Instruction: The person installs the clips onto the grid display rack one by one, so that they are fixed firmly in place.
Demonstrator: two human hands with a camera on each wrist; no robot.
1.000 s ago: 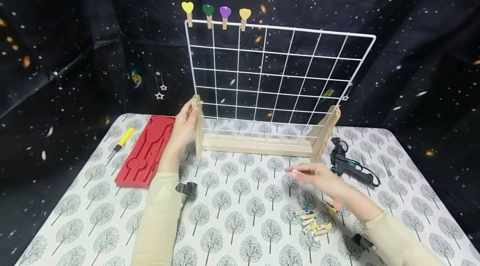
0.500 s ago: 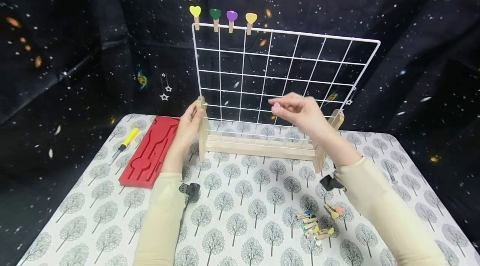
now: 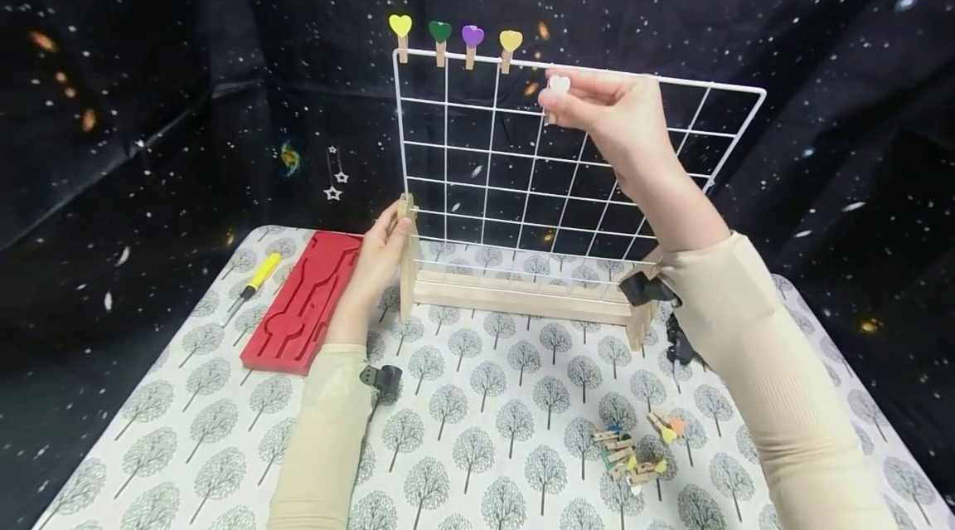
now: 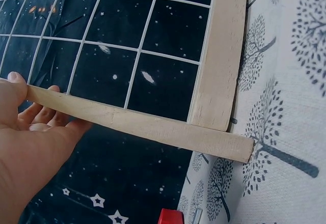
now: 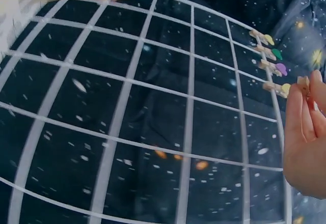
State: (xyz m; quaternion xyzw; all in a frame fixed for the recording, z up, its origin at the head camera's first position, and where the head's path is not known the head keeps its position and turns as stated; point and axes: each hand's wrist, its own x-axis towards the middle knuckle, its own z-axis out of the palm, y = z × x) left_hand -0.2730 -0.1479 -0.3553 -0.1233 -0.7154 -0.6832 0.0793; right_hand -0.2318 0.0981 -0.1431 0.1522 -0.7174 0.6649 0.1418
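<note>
My right hand (image 3: 622,115) pinches a small wooden clothespin with a white heart (image 3: 559,85), just below the top wire of the white grid panel (image 3: 582,70). In the right wrist view the clothespin's wooden end (image 5: 304,85) shows between thumb and fingers. Four-sided squares fill the panel, and heart clothespins in yellow (image 3: 400,26), green (image 3: 440,31), purple (image 3: 472,36) and pale orange (image 3: 511,41) stand clipped along its top left. My left hand (image 3: 380,256) grips the upper end of the stand's left wooden upright (image 4: 137,122), thumb on one side and fingers on the other.
Several loose clothespins (image 3: 619,455) lie at the front right, two more (image 3: 666,427) beside them. A red tray (image 3: 302,306) and a yellow-handled screwdriver (image 3: 261,273) lie at left. A black tool (image 3: 677,343) sits partly behind my right sleeve (image 3: 761,364).
My right hand has risen from low over the table to the panel's top wire, carrying the clothespin. My left hand keeps its grip on the upright. The head view has shifted slightly.
</note>
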